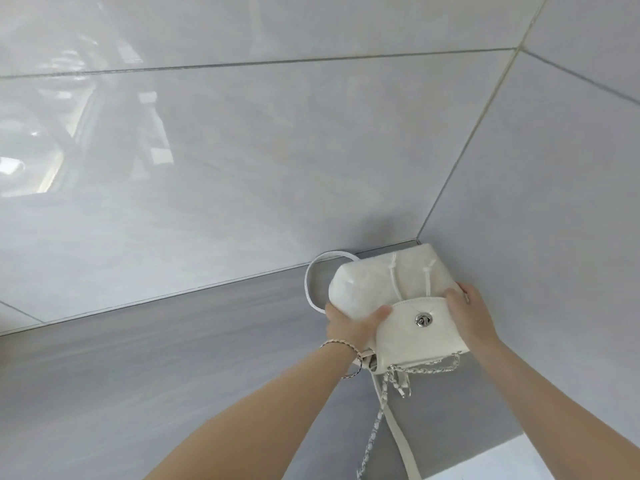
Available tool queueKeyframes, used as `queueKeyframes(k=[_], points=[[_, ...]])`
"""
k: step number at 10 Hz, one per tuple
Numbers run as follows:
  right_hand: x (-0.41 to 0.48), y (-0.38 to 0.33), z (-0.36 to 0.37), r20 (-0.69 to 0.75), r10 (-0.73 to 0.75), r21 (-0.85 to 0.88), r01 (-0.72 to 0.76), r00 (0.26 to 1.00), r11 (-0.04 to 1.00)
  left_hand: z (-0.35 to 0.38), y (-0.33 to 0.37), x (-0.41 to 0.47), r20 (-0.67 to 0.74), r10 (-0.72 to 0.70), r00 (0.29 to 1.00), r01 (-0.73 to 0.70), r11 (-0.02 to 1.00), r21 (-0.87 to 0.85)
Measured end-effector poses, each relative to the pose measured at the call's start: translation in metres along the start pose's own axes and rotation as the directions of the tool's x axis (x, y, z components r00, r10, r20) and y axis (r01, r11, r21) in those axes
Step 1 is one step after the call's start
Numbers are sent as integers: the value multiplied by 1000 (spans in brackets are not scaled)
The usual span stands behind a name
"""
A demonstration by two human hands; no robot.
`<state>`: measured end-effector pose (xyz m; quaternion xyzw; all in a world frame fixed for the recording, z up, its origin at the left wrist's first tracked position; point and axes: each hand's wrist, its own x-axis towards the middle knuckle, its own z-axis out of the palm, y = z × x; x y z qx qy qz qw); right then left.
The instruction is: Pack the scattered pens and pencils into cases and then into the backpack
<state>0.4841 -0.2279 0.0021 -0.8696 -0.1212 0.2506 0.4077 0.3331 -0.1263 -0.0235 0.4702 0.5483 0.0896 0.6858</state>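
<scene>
A small cream-white backpack [384, 289] with a silver twist clasp on its front pocket is pressed into the corner where two glossy tiled walls meet. My left hand [349, 323] grips its left side, thumb on the front pocket. My right hand [467, 313] holds its right side. Its chain straps [398, 379] dangle below, and its top handle loops out to the left. No pens, pencils or cases are in view.
Glossy pale tile walls [242, 168] fill most of the view, with a grey band [138, 358] below. A lighter floor patch [502, 462] shows at the bottom right. A bracelet sits on my left wrist.
</scene>
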Motion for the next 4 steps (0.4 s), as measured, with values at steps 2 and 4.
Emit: queueKeyframes(k=[2, 4], points=[[11, -11, 11, -71, -39, -241, 21, 997, 970, 9, 7, 11, 41, -39, 998, 20, 920, 392], [-33, -65, 48, 52, -457, -334, 447, 888, 830, -49, 18, -10, 110, 57, 992, -117, 722, 682]])
